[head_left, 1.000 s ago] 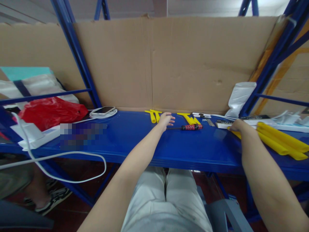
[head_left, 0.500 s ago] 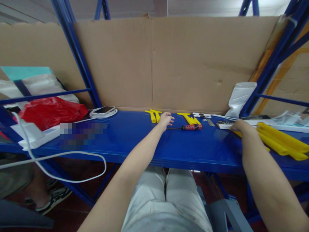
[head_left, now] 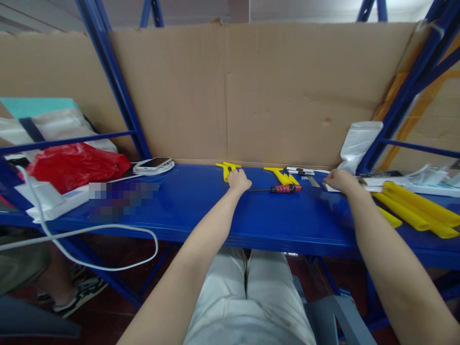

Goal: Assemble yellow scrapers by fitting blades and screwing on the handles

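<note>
Left hand point(head_left: 239, 181) at the two yellow T-shaped pieces point(head_left: 225, 173) near the counter's point(head_left: 194, 206) back edge; fingers partly hidden, cannot tell whether grip is clamped. Right hand point(head_left: 339, 180) over a flat white item point(head_left: 329, 188), near back edge, farther right; grip state not visible. Screwdriver point(head_left: 286, 189) between hands, shaft toward left hand. Yellow rolls point(head_left: 420, 208) on counter's right side.
</note>
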Demonstrator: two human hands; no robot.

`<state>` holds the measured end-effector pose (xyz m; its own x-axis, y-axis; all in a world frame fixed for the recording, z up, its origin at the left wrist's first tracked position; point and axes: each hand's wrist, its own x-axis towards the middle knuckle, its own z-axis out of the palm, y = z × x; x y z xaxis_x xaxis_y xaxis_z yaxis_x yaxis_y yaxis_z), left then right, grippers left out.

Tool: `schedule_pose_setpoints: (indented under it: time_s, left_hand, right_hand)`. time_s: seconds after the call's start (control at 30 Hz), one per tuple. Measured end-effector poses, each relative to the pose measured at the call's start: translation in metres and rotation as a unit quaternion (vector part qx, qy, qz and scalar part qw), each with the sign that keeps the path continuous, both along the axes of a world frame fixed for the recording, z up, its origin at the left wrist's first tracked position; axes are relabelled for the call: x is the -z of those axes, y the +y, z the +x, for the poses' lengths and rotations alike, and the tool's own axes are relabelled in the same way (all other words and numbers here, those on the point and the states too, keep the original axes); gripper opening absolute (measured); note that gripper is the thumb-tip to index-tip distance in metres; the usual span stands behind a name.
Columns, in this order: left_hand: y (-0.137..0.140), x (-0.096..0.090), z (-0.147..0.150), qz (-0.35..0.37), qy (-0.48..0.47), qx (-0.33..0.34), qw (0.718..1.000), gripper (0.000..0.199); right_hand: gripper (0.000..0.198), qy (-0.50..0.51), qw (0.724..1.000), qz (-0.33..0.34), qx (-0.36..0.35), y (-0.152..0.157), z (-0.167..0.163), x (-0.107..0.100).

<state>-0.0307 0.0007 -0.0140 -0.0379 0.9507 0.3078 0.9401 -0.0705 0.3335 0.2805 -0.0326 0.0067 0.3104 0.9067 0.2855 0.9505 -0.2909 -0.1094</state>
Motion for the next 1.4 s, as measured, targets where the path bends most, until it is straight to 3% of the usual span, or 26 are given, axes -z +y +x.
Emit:
schedule_pose_setpoints:
  time_s: [0.1, 0.23, 0.37, 0.53, 0.67, 0.9, 1.1, 1.23, 1.4]
  left_hand:
    - [0.001, 0.0, -0.002, -0.02, 0.024, -0.007, 0.999, 0.049]
    - [0.005, 0.002, -0.003, -0.033, 0.03, -0.001, 0.999, 0.049]
    - [0.012, 0.005, -0.006, -0.065, 0.028, 0.014, 0.997, 0.047]
    - [0.018, 0.007, -0.009, -0.056, 0.013, 0.044, 0.997, 0.037]
    - [0.017, 0.006, -0.009, -0.037, 0.003, 0.01, 0.999, 0.034]
    - [0.016, 0.007, -0.008, -0.043, -0.067, -0.015, 0.997, 0.062]
    - [0.013, 0.005, -0.004, -0.026, -0.084, 0.025, 0.996, 0.046]
    - [0.008, 0.002, 0.005, 0.053, -0.099, 0.117, 0.987, 0.044]
    - [-0.007, 0.003, 0.024, 0.105, -0.073, 0.311, 0.942, 0.051]
  right_hand:
    - [0.019, -0.025, 0.998, -0.041, -0.044, 0.004, -0.006, 0.002]
    - [0.015, -0.031, 0.992, -0.009, -0.119, 0.007, -0.012, 0.004]
    - [0.013, -0.027, 0.988, 0.014, -0.151, 0.007, -0.016, 0.005]
    - [0.012, -0.025, 0.985, 0.02, -0.172, 0.009, -0.017, 0.007]
    - [0.013, -0.015, 0.985, 0.014, -0.171, 0.01, -0.016, 0.008]
    - [0.013, 0.009, 0.984, 0.017, -0.175, 0.011, -0.017, 0.009]
    - [0.012, 0.019, 0.982, 0.023, -0.184, 0.011, -0.018, 0.009]
    - [0.016, 0.059, 0.982, 0.027, -0.176, 0.009, -0.023, 0.008]
    - [0.036, 0.117, 0.965, 0.134, -0.192, 0.007, -0.033, 0.008]
